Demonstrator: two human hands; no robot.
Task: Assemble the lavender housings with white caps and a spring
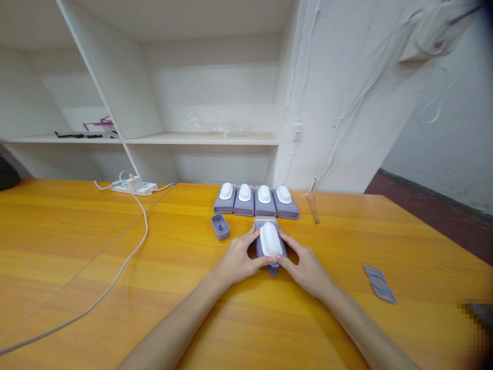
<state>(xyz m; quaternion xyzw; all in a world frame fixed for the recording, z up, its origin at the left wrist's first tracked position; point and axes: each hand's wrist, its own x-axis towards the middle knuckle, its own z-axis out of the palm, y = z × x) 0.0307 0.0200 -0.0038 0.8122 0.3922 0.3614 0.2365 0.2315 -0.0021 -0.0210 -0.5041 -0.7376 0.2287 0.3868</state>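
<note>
Both hands grip one purple block with a white ribbed cap (pixel 270 240) on the orange table (pixel 154 288). My left hand (pixel 238 259) wraps its left side, thumb pressed near the front of the white cap. My right hand (pixel 302 263) closes on its right side, fingers along the edge. Just behind stands a row of several matching purple blocks with white caps (pixel 256 200). A small open purple casing (pixel 220 226) lies to the left of my hands.
A metal spring (pixel 313 207) lies right of the row. Flat purple frame pieces (pixel 379 283) sit at the right. A white power strip (pixel 133 187) with a long cable (pixel 127 257) crosses the left of the table. White shelves stand behind.
</note>
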